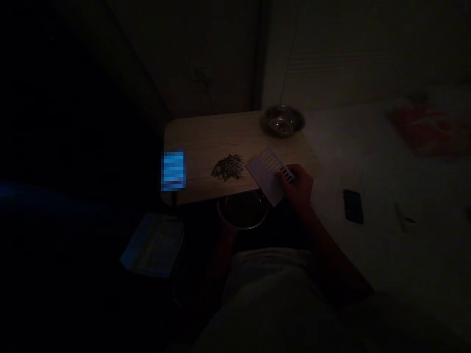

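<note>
My right hand [300,186] is closed on a white slotted card [267,176], a flat piece with a row of cut-outs along one side. The card is tilted over the right part of a small wooden table [198,137]. Just left of it lies a loose pile of small dark bits [228,168], too dim to name. Below the table's front edge, my left hand [230,235] holds a round metal bowl [245,227] by its near side. Most of those fingers are lost in shadow. The inside of the bowl looks dark.
A second metal bowl [285,120] stands at the table's back right corner. A lit, blurred screen [172,170] is at the left edge. A pale package [154,245] lies lower left. On the pale surface at right are a phone [353,206] and a red bag [430,127].
</note>
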### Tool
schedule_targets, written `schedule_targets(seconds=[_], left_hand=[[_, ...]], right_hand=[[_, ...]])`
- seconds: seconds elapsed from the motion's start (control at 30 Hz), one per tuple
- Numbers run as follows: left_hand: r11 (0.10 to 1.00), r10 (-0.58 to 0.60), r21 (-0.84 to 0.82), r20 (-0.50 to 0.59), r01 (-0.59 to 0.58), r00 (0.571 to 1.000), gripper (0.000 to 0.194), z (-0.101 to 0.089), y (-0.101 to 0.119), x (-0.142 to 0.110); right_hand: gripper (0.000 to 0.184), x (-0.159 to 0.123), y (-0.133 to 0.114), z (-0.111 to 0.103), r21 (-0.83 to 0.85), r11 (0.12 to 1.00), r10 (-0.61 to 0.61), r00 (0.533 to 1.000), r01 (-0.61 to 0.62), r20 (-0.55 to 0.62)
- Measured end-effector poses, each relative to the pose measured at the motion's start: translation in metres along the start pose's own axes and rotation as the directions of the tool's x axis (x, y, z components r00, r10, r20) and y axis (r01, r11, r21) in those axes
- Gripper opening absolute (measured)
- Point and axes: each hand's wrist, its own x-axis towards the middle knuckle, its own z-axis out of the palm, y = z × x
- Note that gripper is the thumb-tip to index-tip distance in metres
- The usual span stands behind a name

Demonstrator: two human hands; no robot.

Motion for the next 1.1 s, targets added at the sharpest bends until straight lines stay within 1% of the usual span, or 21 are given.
schedule_targets(seconds=[0.1, 0.17, 0.33, 0.47, 0.67, 0.83, 0.93, 1.0, 1.1], left_hand=[[1.000, -0.017, 0.011, 0.000, 0.017, 1.000, 0.093, 0.000, 0.000, -0.003], [1.000, -0.028, 0.012, -0.012, 0.028, 1.000, 0.093, 0.001, 0.000, -0.003], [1.000, -0.028, -0.004, 0.063, 0.029, 0.998, 0.090, 0.000, -0.001, 0.000], [0.999, -0.046, -0.024, 0.060, 0.047, 0.997, 0.086, 0.003, -0.001, -0.001], [0.998, -0.010, -0.060, -0.021, 0.009, 1.000, 0.087, 0.010, -0.001, -0.010], [0.999, -0.007, -0.050, 0.026, 0.008, 1.000, 0.088, 0.005, 0.000, -0.005], [0.999, -0.007, -0.042, 0.010, 0.007, 1.000, 0.084, 0.002, 0.001, -0.004], [0.999, 0.001, -0.041, 0.005, 0.000, 1.000, 0.081, 0.001, 0.001, -0.005], [0.998, 0.004, -0.057, 0.026, -0.002, 1.000, 0.077, -0.003, 0.002, -0.004]], right_hand=[[0.023, -0.001, -0.001, -0.001, 0.012, 1.000, 0.006, 1.000, -0.006, -0.002], [0.022, -0.001, -0.001, -0.002, 0.017, 1.000, -0.003, 1.000, 0.003, 0.006], [0.020, -0.003, 0.000, 0.000, 0.027, 1.000, -0.018, 0.999, 0.016, 0.050], [0.021, -0.004, 0.001, 0.002, 0.033, 0.999, -0.015, 0.998, 0.013, 0.063], [0.020, -0.001, 0.003, -0.001, -0.021, 1.000, -0.008, 1.000, 0.007, -0.026], [0.020, 0.001, 0.004, 0.000, -0.045, 0.999, -0.028, 0.996, 0.024, -0.087], [0.021, 0.003, 0.005, 0.001, -0.018, 1.000, -0.023, 0.992, 0.021, -0.121], [0.022, 0.006, 0.007, -0.001, 0.003, 1.000, -0.030, 0.986, 0.031, -0.163], [0.022, 0.015, 0.010, -0.008, 0.008, 0.999, -0.049, 0.964, 0.052, -0.261]])
